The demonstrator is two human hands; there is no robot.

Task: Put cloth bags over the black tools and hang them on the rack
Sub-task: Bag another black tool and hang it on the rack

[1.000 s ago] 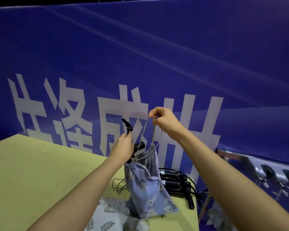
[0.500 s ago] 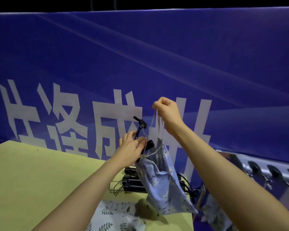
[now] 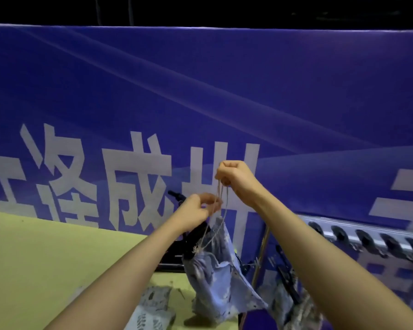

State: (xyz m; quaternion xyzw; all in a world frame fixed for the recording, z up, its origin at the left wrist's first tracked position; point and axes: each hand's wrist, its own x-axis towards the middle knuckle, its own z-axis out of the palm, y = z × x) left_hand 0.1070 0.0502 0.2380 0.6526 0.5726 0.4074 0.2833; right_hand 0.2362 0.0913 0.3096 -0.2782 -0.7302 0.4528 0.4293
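Hands pinch bag drawstring

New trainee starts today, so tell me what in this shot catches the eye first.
The blue banner with big white characters fills the background. At centre, the right hand holds up the drawstring of a floral cloth bag hanging over the yellow table edge, while the left hand pinches the string lower down. A metal rack sits at right.

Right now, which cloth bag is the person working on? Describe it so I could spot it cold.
Start at the yellow-green table below the blue banner and go to its right edge. The pale blue floral bag hangs there in the air from thin drawstrings, which both hands pinch. Unlike the folded leaf-print bag lying on the table, it is hanging, with a black tool poking out of its mouth.
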